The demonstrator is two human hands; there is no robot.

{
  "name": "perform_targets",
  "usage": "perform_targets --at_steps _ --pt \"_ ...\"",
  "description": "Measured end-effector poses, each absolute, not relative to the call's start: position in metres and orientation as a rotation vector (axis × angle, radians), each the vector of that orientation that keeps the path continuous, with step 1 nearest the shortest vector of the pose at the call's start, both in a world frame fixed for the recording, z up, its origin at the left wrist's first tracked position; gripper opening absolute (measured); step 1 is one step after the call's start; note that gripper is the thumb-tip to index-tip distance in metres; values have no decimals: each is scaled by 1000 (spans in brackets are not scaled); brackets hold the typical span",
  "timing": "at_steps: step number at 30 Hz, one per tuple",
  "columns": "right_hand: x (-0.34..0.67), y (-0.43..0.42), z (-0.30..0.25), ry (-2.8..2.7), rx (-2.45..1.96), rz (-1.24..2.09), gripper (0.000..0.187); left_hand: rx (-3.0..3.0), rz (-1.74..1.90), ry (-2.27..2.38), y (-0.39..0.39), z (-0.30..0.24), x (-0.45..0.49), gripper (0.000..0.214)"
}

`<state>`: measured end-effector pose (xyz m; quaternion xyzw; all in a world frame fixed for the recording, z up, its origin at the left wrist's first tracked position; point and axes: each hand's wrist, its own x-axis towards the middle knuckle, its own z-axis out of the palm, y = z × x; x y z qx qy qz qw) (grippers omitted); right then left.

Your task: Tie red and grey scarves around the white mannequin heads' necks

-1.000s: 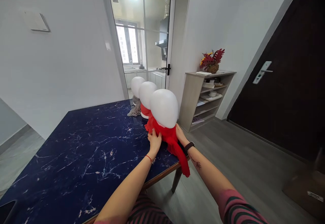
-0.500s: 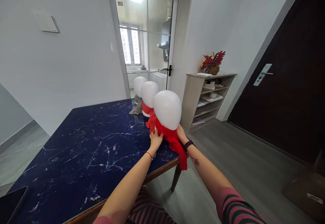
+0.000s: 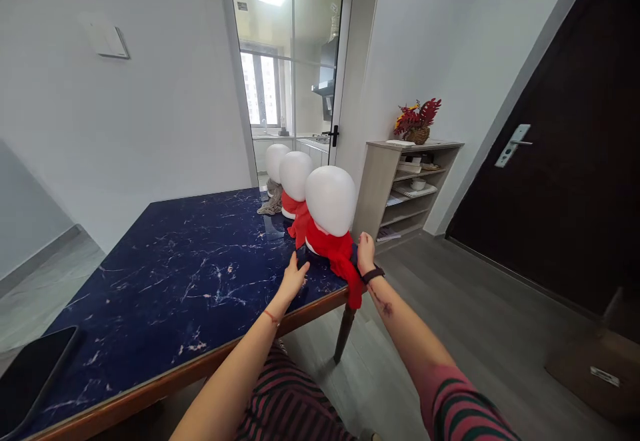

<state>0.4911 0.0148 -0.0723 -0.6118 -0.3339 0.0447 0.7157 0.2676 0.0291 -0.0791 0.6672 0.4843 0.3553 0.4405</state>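
Observation:
Three white mannequin heads stand in a row near the far right corner of a dark blue marble table (image 3: 165,281). The nearest head (image 3: 331,199) wears a red scarf (image 3: 337,257) whose end hangs over the table edge. The middle head (image 3: 295,175) also has a red scarf, and the farthest head (image 3: 275,161) has a beige one (image 3: 270,204). My left hand (image 3: 294,275) hovers just left of the nearest scarf, fingers apart, holding nothing. My right hand (image 3: 366,251) is at the scarf's right side, fingers curled; I cannot see whether it grips the cloth.
A dark tablet or phone (image 3: 30,377) lies at the table's near left corner. A low wooden shelf unit (image 3: 400,187) with a flower basket (image 3: 416,121) stands by the right wall. A dark door (image 3: 560,161) is on the right, a glass door (image 3: 295,74) behind the heads, and a cardboard box (image 3: 595,367) on the floor.
My left hand has come off the red scarf and drawn back a little. My right hand has slid to the scarf's right side. The camera has pulled back and shifted.

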Motion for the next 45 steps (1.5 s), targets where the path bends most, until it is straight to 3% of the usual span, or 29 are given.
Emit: perform_targets --at_steps 4,9,18,33,37,41,45 --pt "428 -31 -69 -819 -1364 74 32 1782 917 1314 3 -84 196 64" --pt "314 -66 -76 -1566 -1211 375 23 2288 1066 1499 -17 -77 102 44" --pt "231 -62 -80 -2087 -1290 86 25 2548 904 1813 -27 -91 25 50" --pt "218 -67 -81 -2042 -1313 -29 26 2675 857 1742 -26 -92 24 39" --pt "220 -65 -81 -1998 -1264 85 24 2599 793 1811 -27 -95 32 41" --pt "243 -56 -77 -1825 -1122 334 29 2642 788 1590 -30 -93 52 39" --pt "299 -49 -68 -1522 -1174 319 24 2643 763 1492 -19 -85 72 37"
